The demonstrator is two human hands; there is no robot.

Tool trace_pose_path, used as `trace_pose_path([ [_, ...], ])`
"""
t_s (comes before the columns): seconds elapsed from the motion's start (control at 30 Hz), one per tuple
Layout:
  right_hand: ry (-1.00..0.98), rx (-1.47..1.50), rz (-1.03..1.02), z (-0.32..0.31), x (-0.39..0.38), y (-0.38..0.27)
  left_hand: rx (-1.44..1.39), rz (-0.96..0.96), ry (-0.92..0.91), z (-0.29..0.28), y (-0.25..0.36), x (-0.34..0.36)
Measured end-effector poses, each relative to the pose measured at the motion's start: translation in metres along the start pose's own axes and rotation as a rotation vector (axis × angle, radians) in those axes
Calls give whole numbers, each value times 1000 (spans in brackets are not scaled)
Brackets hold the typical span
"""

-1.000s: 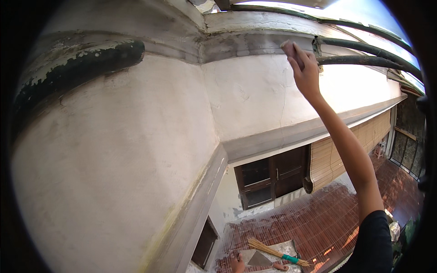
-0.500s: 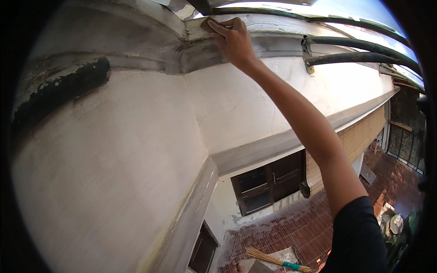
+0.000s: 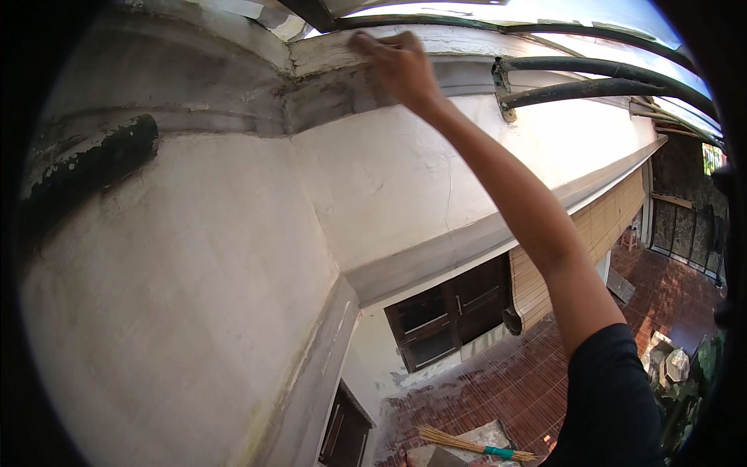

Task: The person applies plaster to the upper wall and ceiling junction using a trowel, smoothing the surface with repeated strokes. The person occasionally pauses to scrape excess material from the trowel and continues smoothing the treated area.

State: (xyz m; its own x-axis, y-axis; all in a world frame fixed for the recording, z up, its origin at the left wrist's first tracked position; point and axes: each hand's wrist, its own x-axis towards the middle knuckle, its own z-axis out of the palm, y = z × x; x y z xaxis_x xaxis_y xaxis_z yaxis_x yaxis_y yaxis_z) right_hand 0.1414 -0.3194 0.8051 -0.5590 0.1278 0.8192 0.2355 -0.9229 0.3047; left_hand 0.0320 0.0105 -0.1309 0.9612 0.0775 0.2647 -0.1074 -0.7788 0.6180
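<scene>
My right hand (image 3: 403,68) is raised high at the end of a stretched arm in a black short sleeve. Its fingers are closed on a small brown flat piece (image 3: 358,40), which looks like folded sandpaper; motion blurs both. The piece lies against the worn, pale top band of the wall moulding (image 3: 323,53), a little right of the inside corner. Below that band runs a grey, stained strip (image 3: 331,97). My left hand is out of view.
Dark green metal bars (image 3: 591,82) jut from the wall to the right. A peeling dark pipe (image 3: 101,159) sticks out at left. Far below, a bundle of sticks with a green binding (image 3: 475,445) lies above a red tiled floor (image 3: 506,373). A rolled bamboo blind (image 3: 583,237) hangs under the ledge.
The view has shifted slightly, so the wall and bars sit farther left. My right hand has moved rightward along the moulding, away from the corner, still holding the brown piece.
</scene>
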Motion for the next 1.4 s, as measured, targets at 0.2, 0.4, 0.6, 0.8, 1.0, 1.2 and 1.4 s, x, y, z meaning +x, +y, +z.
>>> trace_pose_path([
  [0.2, 108, -310, 481, -48, 9, 65, 6, -8, 2, 2, -2, 2],
  [0.4, -52, -21, -72, -34, 9, -2, 8, 8, 2, 5, 1, 7],
  [0.6, 172, -90, 352, -60, -7, 78, 12, 4, 7, 6, -3, 6],
  [0.8, 109, -141, 282, -66, -31, 64, 8, 13, 4, 3, -3, 3],
  [1.0, 85, -197, 225, -68, -35, 81, -1, 24, 16, 5, -11, 2],
  [1.2, 170, -227, 350, -50, -37, 97, -99, 56, 28, 7, -24, -5],
  [1.4, 31, -82, 129, -56, -28, 84, 73, 175, 147, 14, -20, -11],
])
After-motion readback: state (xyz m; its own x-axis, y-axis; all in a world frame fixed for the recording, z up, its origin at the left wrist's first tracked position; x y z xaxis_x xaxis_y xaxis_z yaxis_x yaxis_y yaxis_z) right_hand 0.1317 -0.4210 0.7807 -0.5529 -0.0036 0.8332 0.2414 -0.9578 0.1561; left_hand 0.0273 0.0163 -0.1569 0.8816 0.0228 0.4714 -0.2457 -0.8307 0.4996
